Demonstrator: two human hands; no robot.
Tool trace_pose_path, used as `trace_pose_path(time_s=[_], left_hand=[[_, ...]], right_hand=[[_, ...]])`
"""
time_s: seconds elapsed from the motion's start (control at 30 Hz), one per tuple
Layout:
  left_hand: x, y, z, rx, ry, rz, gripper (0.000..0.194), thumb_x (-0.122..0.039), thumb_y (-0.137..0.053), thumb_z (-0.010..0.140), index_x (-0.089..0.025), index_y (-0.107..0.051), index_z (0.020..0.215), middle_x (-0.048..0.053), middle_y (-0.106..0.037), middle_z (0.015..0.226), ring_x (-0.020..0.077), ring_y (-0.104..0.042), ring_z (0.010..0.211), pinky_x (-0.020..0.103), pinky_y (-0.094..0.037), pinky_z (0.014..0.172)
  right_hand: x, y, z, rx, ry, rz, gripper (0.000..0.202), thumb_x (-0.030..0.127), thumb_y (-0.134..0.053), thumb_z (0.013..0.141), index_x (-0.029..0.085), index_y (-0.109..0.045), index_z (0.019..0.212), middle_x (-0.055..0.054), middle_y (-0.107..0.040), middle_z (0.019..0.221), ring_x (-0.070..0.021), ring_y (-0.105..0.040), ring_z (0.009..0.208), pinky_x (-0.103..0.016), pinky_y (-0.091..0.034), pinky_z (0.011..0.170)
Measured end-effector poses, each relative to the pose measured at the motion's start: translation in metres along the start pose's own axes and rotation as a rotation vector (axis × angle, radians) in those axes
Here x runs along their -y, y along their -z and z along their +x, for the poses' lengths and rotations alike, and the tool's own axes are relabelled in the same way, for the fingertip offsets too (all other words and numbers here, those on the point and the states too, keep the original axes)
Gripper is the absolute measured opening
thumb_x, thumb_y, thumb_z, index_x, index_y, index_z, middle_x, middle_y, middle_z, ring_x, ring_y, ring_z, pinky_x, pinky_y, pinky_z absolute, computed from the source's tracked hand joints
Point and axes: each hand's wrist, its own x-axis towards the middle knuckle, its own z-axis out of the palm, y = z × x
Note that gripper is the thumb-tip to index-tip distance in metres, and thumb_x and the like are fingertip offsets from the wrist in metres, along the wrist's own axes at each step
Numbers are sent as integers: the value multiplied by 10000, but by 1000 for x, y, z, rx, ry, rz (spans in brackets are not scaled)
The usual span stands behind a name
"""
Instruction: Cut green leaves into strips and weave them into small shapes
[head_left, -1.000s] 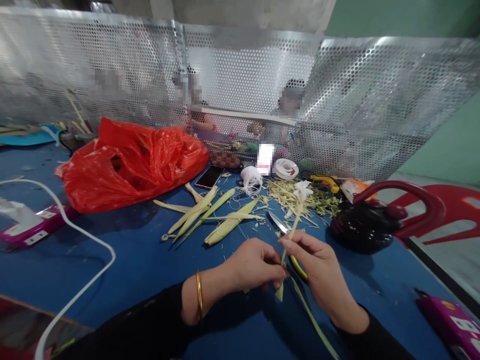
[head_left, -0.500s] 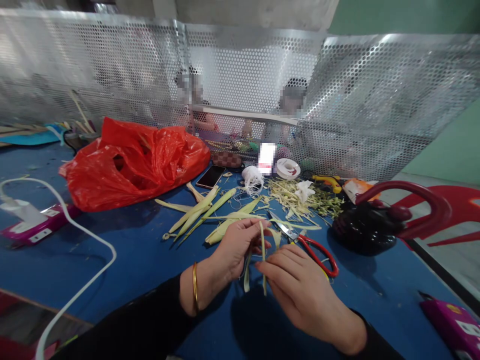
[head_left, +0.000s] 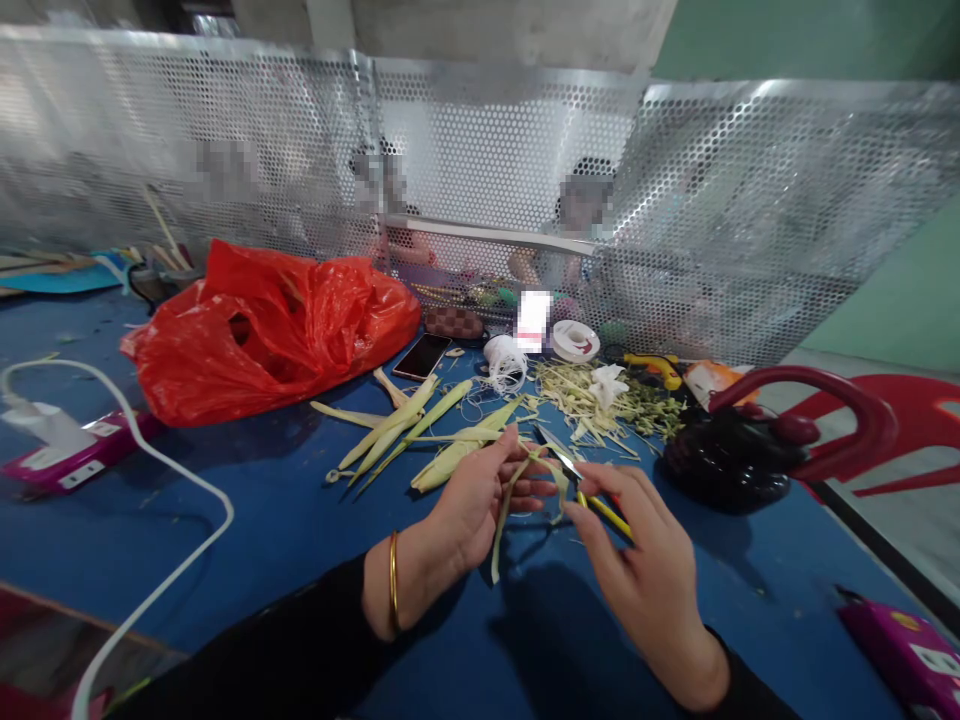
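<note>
Left hand (head_left: 480, 495): fingers curled, pinching a pale green leaf strip (head_left: 504, 515) between thumb and fingertips. The strip bends at the pinch and hangs down toward the blue table (head_left: 285, 510). A gold bangle (head_left: 393, 583) sits on the left wrist, at the edge of a black sleeve.

Right hand (head_left: 637, 560): just beside the left, fingers extended toward the upper end of the strip. It lies over the scissors (head_left: 577, 475); the blades project past the fingertips and a yellow handle shows beside the fingers. Whether this hand actually grips the handle cannot be determined — the fingers cover the contact area.

Beyond the hands, a loose row of green leaf shoots (head_left: 420, 430) lies on the table, with a heap of trimmings (head_left: 592, 395) to their right and a bundle of white thread (head_left: 502, 362) behind. A black bag with a dark red handle (head_left: 757, 440) stands to the right of the trimmings.

To the left: a white cable (head_left: 187, 480) and a pink device (head_left: 67, 455) — both well apart from the hands. Farther back, a red plastic bag (head_left: 270, 330), with a phone (head_left: 421, 354) just beside it. A perforated metal screen (head_left: 480, 190) closes off the far side of the table; other people are visible behind it.
</note>
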Motion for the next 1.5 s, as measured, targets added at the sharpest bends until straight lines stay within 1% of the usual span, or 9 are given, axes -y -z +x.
trace_pose_path(time_s=[0.23,0.4,0.53,0.63,0.77,0.87,1.03,1.27,1.5], left_hand=[[9,2,-2,147,-111,106,138,-242,-725,757,-144,-691,849,62,-729,835,112,-661,660,195,-501,606],[8,-3,-9,183,-161,275,180,-253,-728,729,-139,-741,866,88,-712,1035,117,-660,710,217,-483,667],[9,-6,-9,225,-183,309,432,-237,-754,681,-162,-683,1100,51,-721,873,140,-658,671,272,-494,709],[9,-3,-5,63,-291,389,345,-244,-730,706,-143,-682,1033,45,-707,811,152,-648,694,267,-484,686],[3,3,-4,-274,-631,487,167,-270,-655,791,-175,-671,928,40,-692,867,153,-625,785,250,-472,716],[-2,4,-8,-250,-769,634,141,-282,-668,790,-198,-698,899,44,-698,924,173,-619,871,258,-461,788],[2,-1,-11,102,-528,723,133,-289,-649,791,-186,-729,812,26,-692,741,171,-621,713,258,-474,692],[1,-3,-8,136,-374,531,166,-305,-662,763,-155,-666,693,-4,-614,594,120,-565,562,237,-459,604],[4,-1,-6,144,-197,386,299,-359,-754,696,-156,-618,869,23,-694,663,122,-612,565,220,-433,561]], right_hand=[[-10,-12,4,164,-331,224,225,369,-575,891,197,-643,1020,-87,-699,996,-246,-636,938,-364,-504,822],[-7,-9,7,77,-572,372,275,416,-597,835,172,-706,902,-20,-651,680,-167,-550,574,-270,-450,522],[-12,0,12,-45,-680,428,306,461,-629,808,168,-706,846,39,-472,519,-125,-406,489,-242,-321,441],[-16,6,14,-175,-641,397,279,452,-629,829,179,-687,829,47,-444,533,-120,-411,506,-240,-340,471],[-15,9,14,-212,-448,229,207,380,-590,875,195,-679,850,27,-511,598,-131,-467,526,-252,-388,505],[-11,8,13,-114,-220,121,167,293,-536,915,202,-671,877,-15,-591,719,-159,-550,625,-270,-436,574],[-7,4,10,25,-63,62,151,214,-499,940,209,-647,912,-37,-620,797,-172,-600,714,-282,-465,649],[-14,3,12,29,-170,172,102,245,-563,911,217,-662,907,-38,-668,845,-191,-625,796,-298,-485,702],[-11,1,11,132,-113,205,123,224,-553,910,213,-673,884,-33,-652,786,-175,-602,729,-294,-471,673]])
